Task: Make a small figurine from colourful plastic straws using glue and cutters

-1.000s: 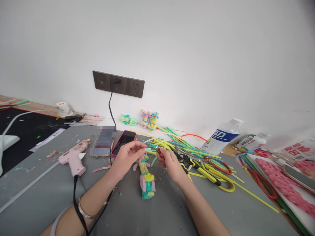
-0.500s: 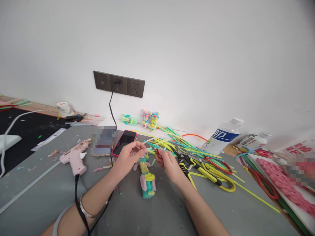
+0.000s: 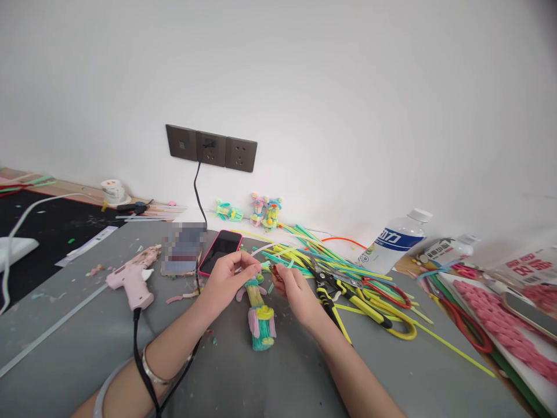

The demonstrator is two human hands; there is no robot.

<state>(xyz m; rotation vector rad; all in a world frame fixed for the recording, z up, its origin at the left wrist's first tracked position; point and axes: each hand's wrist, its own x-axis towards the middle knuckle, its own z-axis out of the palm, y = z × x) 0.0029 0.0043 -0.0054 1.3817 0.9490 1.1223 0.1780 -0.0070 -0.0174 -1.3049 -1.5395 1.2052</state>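
Note:
A small figure [image 3: 259, 316] of twisted pastel craft sticks, green, yellow and pink, lies on the grey table [image 3: 278, 377] between my hands. My left hand [image 3: 228, 278] pinches its upper end with thumb and fingers closed. My right hand [image 3: 293, 290] is closed just to the right, holding a small red piece at its fingertips close to the figure's top. A pile of green and yellow craft sticks [image 3: 313, 258] lies right behind my hands.
A pink glue gun [image 3: 133, 281] with a black cord lies at the left. A red-cased phone [image 3: 220, 251] sits behind my left hand. Yellow-handled pliers [image 3: 348, 296] and scissors, a water bottle [image 3: 394, 241] and a tray of pink pieces [image 3: 500, 325] are at the right. Finished figures [image 3: 263, 210] stand by the wall.
My right hand has moved a little left, towards my left hand and the top of the figure. The figure and the rest of the table have stayed put.

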